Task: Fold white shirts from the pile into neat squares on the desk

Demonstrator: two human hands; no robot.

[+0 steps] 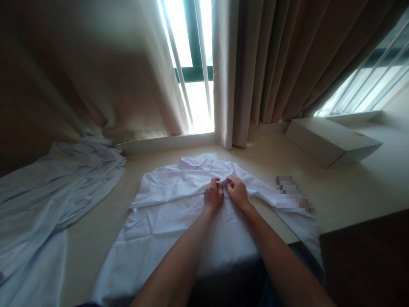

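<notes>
A white long-sleeved shirt (169,213) lies spread on the pale table, its collar pointing toward the window and one sleeve stretched out to the right. My left hand (214,194) is closed on the shirt's cloth at the upper right of its front. Close beside it, my right hand (237,192) pinches the same patch of cloth with bent fingers. Small folds run across the shirt from where the fingers grip. Whether a button or only fabric is between the fingertips cannot be made out.
Several white garments lie heaped (70,179) at the left. A pale box (332,140) stands at the back right. A blurred-out patch (292,194) covers something by the right sleeve. Curtains (271,59) hang along the windows behind the table (361,192).
</notes>
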